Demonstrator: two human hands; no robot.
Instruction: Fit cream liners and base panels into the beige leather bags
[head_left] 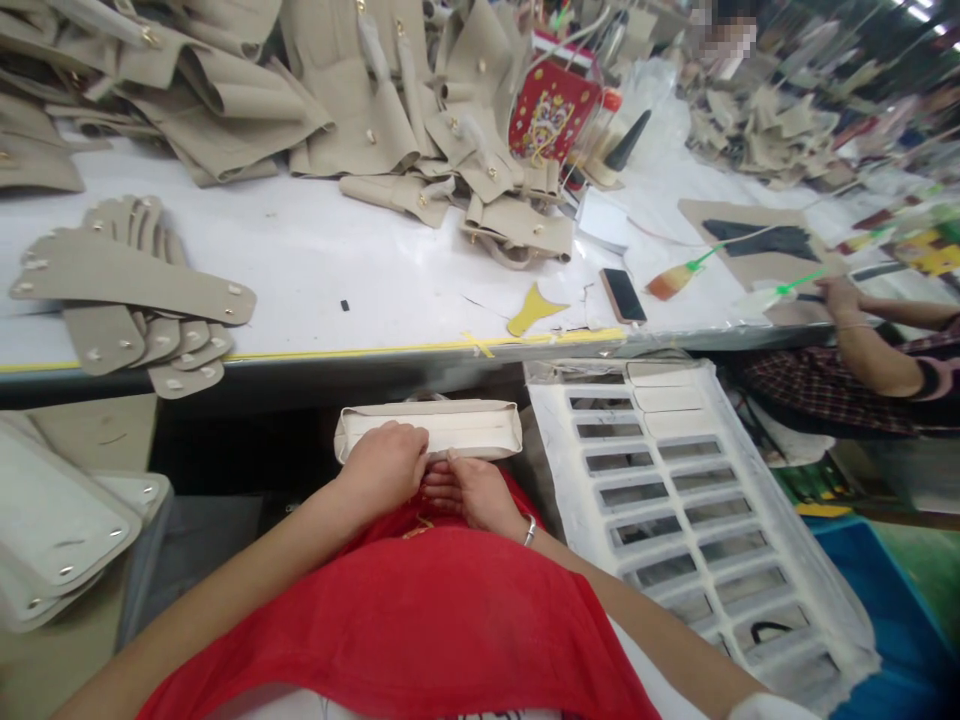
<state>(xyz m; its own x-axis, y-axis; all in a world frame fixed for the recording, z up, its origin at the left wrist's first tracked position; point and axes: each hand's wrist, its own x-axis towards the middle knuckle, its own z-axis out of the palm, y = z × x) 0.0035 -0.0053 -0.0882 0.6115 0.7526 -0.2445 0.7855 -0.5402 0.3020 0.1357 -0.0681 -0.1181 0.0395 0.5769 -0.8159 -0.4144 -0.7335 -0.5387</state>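
A cream, box-shaped bag piece (472, 425) rests at my lap, below the table edge, with its long pale inside facing up. My left hand (386, 460) is closed over its near rim, fingertips pressed on the edge. Beside it, my right hand (480, 492) has its fingers curled under the same rim, the thumb on top. Both hands meet near the middle of that edge. Whatever lies between the fingertips is too small to make out. A red apron (450, 620) covers my lap.
Beige leather pieces (352, 100) are heaped along the back of the white table (300, 270). Flat straps (135, 275) lie stacked at left. A phone (622, 296) and yellow piece (535, 310) sit near the edge. A slotted rack (675, 490) stands right; a co-worker's arm (877, 340) is beyond.
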